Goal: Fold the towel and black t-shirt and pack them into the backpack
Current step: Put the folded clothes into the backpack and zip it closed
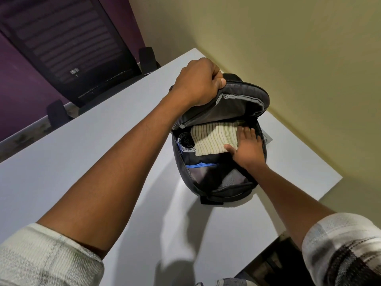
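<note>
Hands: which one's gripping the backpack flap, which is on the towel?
The left hand is fisted on the raised flap of the backpack. The right hand lies flat, fingers spread, pressing the striped towel inside.

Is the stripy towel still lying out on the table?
No, the folded towel is inside the open backpack, with the right hand pressing on it.
</note>
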Demonstrator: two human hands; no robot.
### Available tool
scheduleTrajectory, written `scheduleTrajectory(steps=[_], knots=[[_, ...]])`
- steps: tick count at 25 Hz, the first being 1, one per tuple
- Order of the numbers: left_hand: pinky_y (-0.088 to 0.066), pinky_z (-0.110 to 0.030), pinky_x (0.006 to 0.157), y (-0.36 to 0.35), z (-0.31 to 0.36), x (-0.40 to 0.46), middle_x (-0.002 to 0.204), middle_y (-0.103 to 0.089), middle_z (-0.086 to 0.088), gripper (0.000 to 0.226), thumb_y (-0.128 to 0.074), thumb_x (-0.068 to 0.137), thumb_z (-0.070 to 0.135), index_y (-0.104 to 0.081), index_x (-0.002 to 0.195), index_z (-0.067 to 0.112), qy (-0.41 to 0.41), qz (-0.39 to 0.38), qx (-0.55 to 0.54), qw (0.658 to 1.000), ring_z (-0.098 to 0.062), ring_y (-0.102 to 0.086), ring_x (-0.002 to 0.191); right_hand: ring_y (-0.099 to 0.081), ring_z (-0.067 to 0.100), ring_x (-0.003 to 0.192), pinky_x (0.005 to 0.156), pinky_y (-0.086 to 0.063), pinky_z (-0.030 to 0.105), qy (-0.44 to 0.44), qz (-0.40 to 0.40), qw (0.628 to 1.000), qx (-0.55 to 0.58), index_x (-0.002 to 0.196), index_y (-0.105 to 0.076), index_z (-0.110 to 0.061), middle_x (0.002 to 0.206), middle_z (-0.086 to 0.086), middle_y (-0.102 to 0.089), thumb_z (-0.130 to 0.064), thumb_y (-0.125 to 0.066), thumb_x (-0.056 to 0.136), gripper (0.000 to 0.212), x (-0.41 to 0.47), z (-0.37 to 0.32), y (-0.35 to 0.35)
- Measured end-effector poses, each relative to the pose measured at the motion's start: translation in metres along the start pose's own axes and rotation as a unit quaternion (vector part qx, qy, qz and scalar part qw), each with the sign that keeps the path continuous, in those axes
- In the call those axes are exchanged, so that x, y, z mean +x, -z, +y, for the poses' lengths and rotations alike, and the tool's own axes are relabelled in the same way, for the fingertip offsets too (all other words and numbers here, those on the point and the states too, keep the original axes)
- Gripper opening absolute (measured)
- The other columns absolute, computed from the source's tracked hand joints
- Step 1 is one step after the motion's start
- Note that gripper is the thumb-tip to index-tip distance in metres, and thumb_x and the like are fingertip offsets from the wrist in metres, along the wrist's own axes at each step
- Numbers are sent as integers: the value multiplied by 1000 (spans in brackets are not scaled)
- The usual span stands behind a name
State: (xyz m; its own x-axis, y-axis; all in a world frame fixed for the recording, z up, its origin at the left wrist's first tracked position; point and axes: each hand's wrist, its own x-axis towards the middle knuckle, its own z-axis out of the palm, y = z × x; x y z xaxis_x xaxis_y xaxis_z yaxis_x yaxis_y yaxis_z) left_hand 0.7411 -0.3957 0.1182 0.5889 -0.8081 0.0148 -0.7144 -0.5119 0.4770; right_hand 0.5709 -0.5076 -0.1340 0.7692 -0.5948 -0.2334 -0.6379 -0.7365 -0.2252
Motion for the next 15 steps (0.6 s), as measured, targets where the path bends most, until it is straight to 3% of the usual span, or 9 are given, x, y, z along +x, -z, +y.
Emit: scheduleTrajectory(steps=[3, 5, 7, 10, 12, 15], knots=[[-46, -30, 76, -3, -2, -1, 82, -68, 6, 21, -63, 95, 31, -73, 85, 16, -3, -9, 3, 1000, -17, -63, 83, -21, 37, 150, 120, -25, 48, 16, -25, 998, 49, 157, -21, -13, 164, 18, -19, -61, -45, 96, 82, 9, 21, -4], [-43, -29, 73, -3, 1, 0, 82, -68, 8, 19, -63, 95, 32, -73, 86, 18, -20, -17, 11, 1000, -15, -62, 81, -22, 38, 149, 120, -25, 50, 18, -29, 999, 39, 156, -24, -13, 163, 18, -21, -56, -46, 98, 76, 11, 22, -1], [-46, -29, 75, -1, 2, 2, 85, -70, 9, 17, -64, 94, 32, -73, 88, 20, -36, -22, 14, 999, -14, -63, 82, -13, 36, 152, 123, -12, 54, 12, -6, 1000, 10, 157, -22, -16, 163, 16, -19, -51, -49, 98, 74, 5, 8, 5], [-51, -32, 81, 2, -1, 3, 90, -72, 9, 13, -64, 94, 31, -73, 89, 23, -55, -36, 18, 998, -15, -64, 87, -4, 36, 154, 118, 4, 62, 130, 32, 990, -40, 159, -17, -25, 168, 8, -10, -65, -46, 93, 82, -16, -30, -2], [-52, -34, 83, 2, -4, 2, 88, -70, 10, 11, -65, 94, 30, -73, 89, 24, -60, -47, 14, 997, -14, -64, 86, -4, 38, 153, 116, 0, 68, 176, -11, 982, -67, 158, -19, -28, 167, 7, -13, -78, -47, 83, 94, -17, -55, -12], [-54, -36, 83, 5, -3, 2, 84, -70, 11, 12, -65, 93, 32, -71, 84, 25, -69, -61, 17, 996, -14, -64, 84, -6, 44, 151, 115, 0, 70, 161, -92, 978, -97, 155, -25, -31, 161, 8, -25, -79, -60, 73, 101, 3, -81, -8]])
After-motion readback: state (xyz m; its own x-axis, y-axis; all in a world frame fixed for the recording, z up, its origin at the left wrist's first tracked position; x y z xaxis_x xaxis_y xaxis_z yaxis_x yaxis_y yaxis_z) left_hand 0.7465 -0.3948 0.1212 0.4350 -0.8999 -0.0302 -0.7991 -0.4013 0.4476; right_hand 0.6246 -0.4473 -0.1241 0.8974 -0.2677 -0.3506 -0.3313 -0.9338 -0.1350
